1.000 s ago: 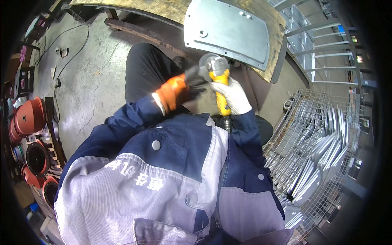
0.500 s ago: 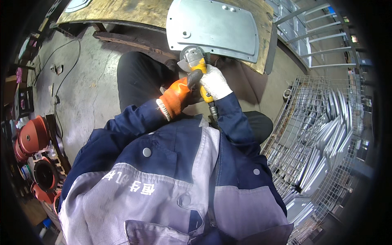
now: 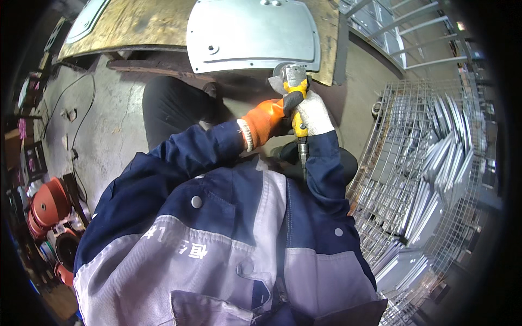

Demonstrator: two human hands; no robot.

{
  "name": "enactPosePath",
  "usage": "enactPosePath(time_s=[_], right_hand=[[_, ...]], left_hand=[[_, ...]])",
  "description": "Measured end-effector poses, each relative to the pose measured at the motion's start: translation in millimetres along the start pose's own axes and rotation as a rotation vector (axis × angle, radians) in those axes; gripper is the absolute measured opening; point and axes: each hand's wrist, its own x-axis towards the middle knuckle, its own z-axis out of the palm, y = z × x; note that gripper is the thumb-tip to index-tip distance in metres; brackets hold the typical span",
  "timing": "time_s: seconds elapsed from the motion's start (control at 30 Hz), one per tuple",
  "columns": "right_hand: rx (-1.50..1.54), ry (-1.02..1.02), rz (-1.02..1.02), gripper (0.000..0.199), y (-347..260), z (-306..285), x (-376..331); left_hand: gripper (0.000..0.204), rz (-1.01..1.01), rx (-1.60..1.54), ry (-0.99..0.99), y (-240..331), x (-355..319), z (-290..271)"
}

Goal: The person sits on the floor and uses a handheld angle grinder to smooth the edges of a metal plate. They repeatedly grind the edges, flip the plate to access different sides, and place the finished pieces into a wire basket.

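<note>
A yellow angle grinder [image 3: 296,87] with a silver head and a hose fitting at its lower end is held in front of my chest. My left hand [image 3: 265,120], in an orange glove with a dark fingertip area, grips it from the left. From the right, my right hand [image 3: 314,113], in a white glove, is wrapped round its body. The grinder's disc [image 3: 277,81] shows at the upper left of its head, close to the near edge of a grey metal panel [image 3: 253,35]. I cannot tell whether disc and panel touch. The panel lies flat, with small holes and a round opening.
The panel rests on a wooden-topped table [image 3: 147,24]; another panel [image 3: 87,20] lies at its far left. On the right stands a wire mesh basket [image 3: 375,157] with stacked metal plates [image 3: 424,217]. Red round parts [image 3: 51,201] sit at left. A cable [image 3: 93,89] crosses the floor.
Both hands and the grinder have moved right in the picture and slightly down. The panel and table appear shifted left and up as the view turned. Both hands keep their hold.
</note>
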Motion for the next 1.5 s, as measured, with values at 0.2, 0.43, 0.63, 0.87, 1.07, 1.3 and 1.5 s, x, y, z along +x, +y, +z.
enactPosePath(time_s=[0.2, 0.43, 0.63, 0.87, 1.07, 1.3, 1.5], right_hand=[[-0.078, 0.286, -0.032, 0.027, -16, -41, -9], [0.117, 0.330, 0.043, 0.026, -23, -46, -70], [0.003, 0.207, 0.169, 0.026, -25, -16, -97], [0.039, -0.191, 0.139, 0.028, -56, 61, -56], [-0.029, -0.470, 0.133, 0.033, -58, 156, 20], [-0.407, -0.346, -0.008, 0.035, -48, 218, 61], [-0.471, -0.244, -0.003, 0.034, -44, 197, 42]], left_hand=[[0.043, -0.117, -0.151, -0.215, -2, 55, -27], [0.028, 0.543, 0.334, 0.173, 49, 74, -121], [0.042, 0.342, 0.381, 0.154, 77, 13, -123], [0.036, 0.198, -0.141, 0.097, 84, -62, -130], [0.047, 0.253, -0.171, 0.027, 52, -115, -113], [0.021, 0.737, 0.243, 0.319, 62, -123, -122], [0.034, 0.718, 1.019, 0.321, 51, -112, -118]])
